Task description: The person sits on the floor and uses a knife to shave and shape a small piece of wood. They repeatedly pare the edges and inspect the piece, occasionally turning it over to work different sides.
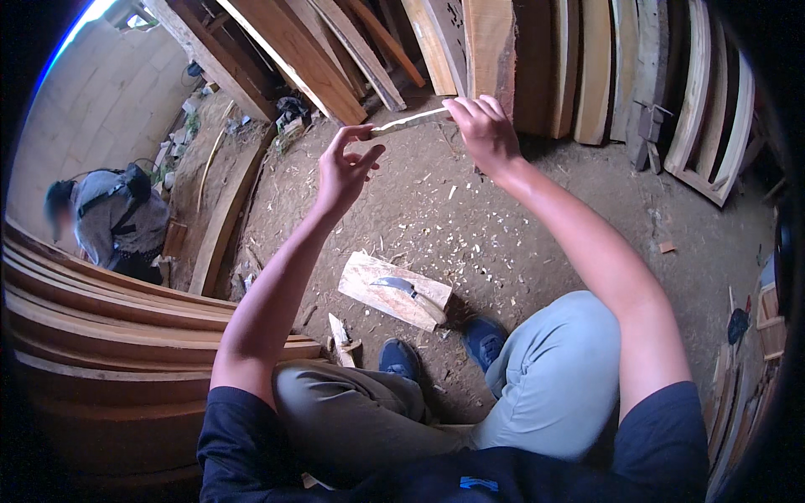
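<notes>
Raised in front of me is a thin, pale wooden strip (409,120), stretching between my two hands. My right hand (485,132) is closed in a pinch on its right end. At the other end, the index fingertip of my left hand (342,172) meets the strip, while the thumb stands apart and the fingers are spread. Below, a knife (401,287) with a curved blade lies on a rough wooden block (365,272), just beyond my shoes.
Stacked curved planks (109,323) fill the left side. Boards (285,54) lean along the far side, with frames (708,109) at the right. Wood shavings (470,235) litter the dirt floor. A split wood piece (340,337) lies near my left shoe. Another person (117,214) bends over at far left.
</notes>
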### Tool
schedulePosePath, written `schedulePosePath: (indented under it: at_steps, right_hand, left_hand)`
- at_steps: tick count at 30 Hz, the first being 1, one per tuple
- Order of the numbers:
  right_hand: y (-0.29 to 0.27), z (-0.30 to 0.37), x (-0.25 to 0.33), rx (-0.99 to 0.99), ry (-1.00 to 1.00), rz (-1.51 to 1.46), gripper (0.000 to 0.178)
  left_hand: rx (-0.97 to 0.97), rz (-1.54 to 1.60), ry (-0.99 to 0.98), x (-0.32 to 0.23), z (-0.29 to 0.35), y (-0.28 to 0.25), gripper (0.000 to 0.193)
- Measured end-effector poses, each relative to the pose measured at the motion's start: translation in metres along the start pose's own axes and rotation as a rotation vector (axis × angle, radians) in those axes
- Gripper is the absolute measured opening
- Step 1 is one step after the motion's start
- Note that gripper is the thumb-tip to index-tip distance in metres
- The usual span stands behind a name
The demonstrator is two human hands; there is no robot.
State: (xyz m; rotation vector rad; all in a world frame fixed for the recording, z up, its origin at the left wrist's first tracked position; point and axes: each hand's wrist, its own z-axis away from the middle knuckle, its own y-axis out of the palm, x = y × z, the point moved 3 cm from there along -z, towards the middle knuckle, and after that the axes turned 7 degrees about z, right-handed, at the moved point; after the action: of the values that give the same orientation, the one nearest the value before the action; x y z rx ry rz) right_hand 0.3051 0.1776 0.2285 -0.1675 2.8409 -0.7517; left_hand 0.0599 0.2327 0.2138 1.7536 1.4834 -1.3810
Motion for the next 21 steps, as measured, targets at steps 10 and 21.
schedulePosePath:
  at_steps: [10, 21]
  right_hand:
    - [0.027, 0.006, 0.009, -0.087, -0.152, 0.33, 0.006]
    - [0.043, 0.026, 0.037, 0.145, -0.482, 0.36, 0.007]
  left_hand:
    - [0.067, -0.133, -0.109, 0.022, 0.011, -0.004, 0.029]
    - [0.454, -0.148, -0.356, 0.07, 0.012, 0.03, 0.023]
